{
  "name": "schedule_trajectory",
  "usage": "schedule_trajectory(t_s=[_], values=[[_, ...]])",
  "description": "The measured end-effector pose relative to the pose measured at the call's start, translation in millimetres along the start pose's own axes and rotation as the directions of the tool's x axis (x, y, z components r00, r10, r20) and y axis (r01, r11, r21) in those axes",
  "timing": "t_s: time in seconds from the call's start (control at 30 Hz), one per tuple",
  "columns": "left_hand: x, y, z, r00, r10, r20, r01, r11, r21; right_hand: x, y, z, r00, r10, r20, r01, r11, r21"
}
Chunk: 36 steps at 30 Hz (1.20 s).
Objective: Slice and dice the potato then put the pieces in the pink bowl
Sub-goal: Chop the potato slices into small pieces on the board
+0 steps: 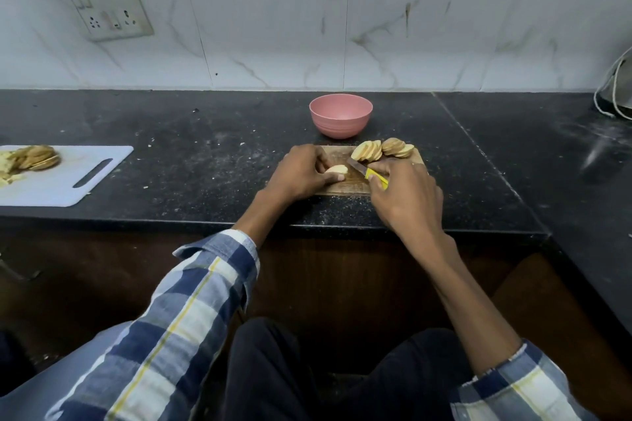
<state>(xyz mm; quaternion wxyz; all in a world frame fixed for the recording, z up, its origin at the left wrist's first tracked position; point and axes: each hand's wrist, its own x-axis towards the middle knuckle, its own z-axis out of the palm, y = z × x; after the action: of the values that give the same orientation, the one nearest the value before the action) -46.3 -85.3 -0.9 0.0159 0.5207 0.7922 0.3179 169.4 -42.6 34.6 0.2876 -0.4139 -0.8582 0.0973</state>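
Pale potato piece point(337, 170) pinched by left hand point(301, 173), just beside knife-holding right hand point(403, 195).

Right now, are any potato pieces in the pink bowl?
No, the pink bowl looks empty; the slices lie on the wooden board.

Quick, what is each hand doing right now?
Left hand: holds the potato piece on the wooden board.
Right hand: grips the knife.

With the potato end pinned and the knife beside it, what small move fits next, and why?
Probably bring the knife down through the potato piece: the left hand grips it on the wooden board, the right hand holds the knife alongside, and the pink bowl looks empty.
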Motion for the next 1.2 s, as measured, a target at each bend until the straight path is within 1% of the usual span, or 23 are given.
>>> schedule_trajectory(t_s=[0.07, 0.1, 0.23, 0.3, 0.43, 0.6, 0.83, 1.0, 1.2], values=[[-4.3, 0.6, 1.7, 0.999, 0.02, -0.036, -0.02, 1.0, -0.015, 0.3, 3.2, 7.2, 1.0, -0.001, 0.0, 0.001, 1.0, 0.014], [-4.9, -0.5, 0.6, 0.999, 0.035, -0.033, -0.036, 0.999, -0.031, 0.2, 4.6, 10.1, 1.0, -0.002, -0.002, 0.002, 1.0, 0.015], [-5.7, -6.6, -6.3, 0.997, 0.058, 0.046, -0.055, 0.997, -0.062, 0.5, 10.8, 18.5, 1.0, -0.005, -0.019, 0.005, 1.0, 0.001], [-6.1, -4.7, -6.4, 0.999, 0.041, 0.033, -0.039, 0.996, -0.082, 0.3, 12.4, 22.1, 1.0, -0.012, -0.018, 0.012, 1.0, 0.004], [-5.6, 6.1, -4.3, 0.996, 0.084, 0.01, -0.083, 0.995, -0.055, -4.2, 7.4, 25.7, 0.999, -0.044, 0.002, 0.044, 0.999, 0.005], [-4.6, 11.2, -0.8, 0.998, 0.05, -0.028, -0.05, 0.999, -0.015, -5.9, 3.3, 22.9, 0.999, -0.042, -0.003, 0.042, 0.999, -0.014], [-11.7, 11.2, 6.9, 0.996, 0.008, -0.093, -0.016, 0.996, -0.086, -8.3, -4.5, 18.2, 0.996, -0.079, -0.05, 0.077, 0.996, -0.037], [-16.7, 15.1, 11.3, 0.99, -0.009, -0.14, -0.01, 0.991, -0.135, -7.7, -10.1, 20.3, 0.996, -0.083, -0.039, 0.08, 0.994, -0.068], [-18.4, 15.1, 12.4, 0.989, -0.009, -0.15, -0.014, 0.989, -0.15, -5.7, -16.1, 21.5, 0.995, -0.095, -0.018, 0.092, 0.989, -0.115]])
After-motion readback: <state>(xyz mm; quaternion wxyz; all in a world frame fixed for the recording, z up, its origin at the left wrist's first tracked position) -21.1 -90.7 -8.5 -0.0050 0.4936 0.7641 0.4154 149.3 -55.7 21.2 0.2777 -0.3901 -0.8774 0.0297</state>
